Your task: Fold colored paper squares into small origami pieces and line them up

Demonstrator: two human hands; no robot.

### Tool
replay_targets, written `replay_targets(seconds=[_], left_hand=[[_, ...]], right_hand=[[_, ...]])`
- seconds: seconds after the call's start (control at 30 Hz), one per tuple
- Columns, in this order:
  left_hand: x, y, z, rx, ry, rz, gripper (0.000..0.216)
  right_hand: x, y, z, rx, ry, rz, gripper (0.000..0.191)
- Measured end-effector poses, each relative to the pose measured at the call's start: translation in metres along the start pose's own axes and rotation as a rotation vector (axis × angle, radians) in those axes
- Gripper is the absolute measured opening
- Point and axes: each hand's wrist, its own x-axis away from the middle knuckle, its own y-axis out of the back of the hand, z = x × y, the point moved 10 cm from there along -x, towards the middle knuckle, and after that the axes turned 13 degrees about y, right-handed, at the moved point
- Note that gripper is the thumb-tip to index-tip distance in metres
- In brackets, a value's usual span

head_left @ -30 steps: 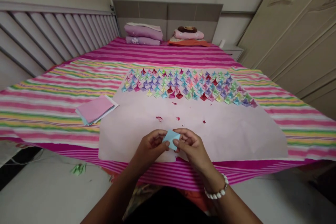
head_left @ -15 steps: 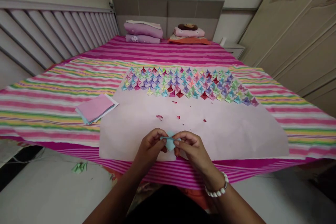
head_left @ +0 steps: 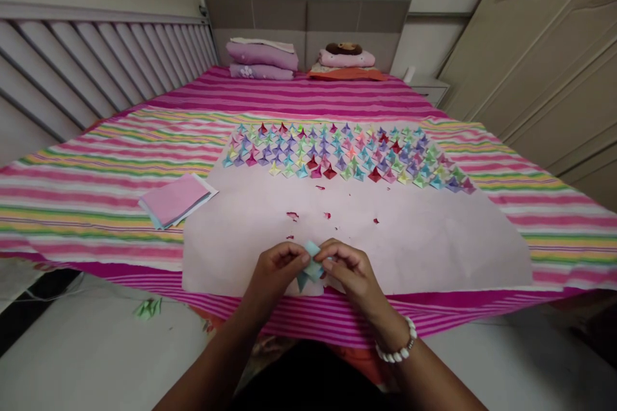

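Observation:
My left hand (head_left: 277,270) and my right hand (head_left: 348,270) meet over the near edge of a large pale pink sheet (head_left: 434,244) on the bed. Both pinch a small light blue folded paper (head_left: 311,263) between their fingertips, left hand on its left side, right hand on its right. The paper is partly folded, with a point hanging down. A white bead bracelet (head_left: 398,350) is on my right wrist. Farther back on the sheet lie several rows of small folded paper shapes (head_left: 347,157) in many colours.
A stack of pink and pale blue square papers (head_left: 176,200) lies left of the sheet on the striped bedspread (head_left: 87,180). Small red paper scraps (head_left: 292,215) dot the sheet. Pillows (head_left: 263,59) sit at the headboard. A green paper piece (head_left: 147,308) lies on the floor at left.
The blue paper went from a flat square held up to a narrower folded shape. Both hands stayed close together at the sheet's near edge, shifting their fingers on the paper.

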Motion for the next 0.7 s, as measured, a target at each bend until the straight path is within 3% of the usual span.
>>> replay_targets(seconds=[0.23, 0.37, 0.47, 0.7], left_hand=[[0.003, 0.001, -0.009, -0.029, -0.024, -0.102, 0.025], [0.001, 0.004, -0.005, 0.085, -0.03, -0.061, 0.037], [-0.001, 0.008, -0.004, 0.028, -0.061, -0.032, 0.037], [-0.004, 0.014, -0.002, -0.093, -0.046, -0.056, 0.04]], right_hand=[[0.001, 0.007, -0.018, -0.043, -0.082, -0.12, 0.02], [0.0, 0.022, -0.027, -0.098, -0.117, -0.267, 0.022], [0.001, 0.03, -0.031, -0.151, -0.135, -0.349, 0.021], [0.001, 0.017, -0.033, -0.193, -0.186, -0.267, 0.023]])
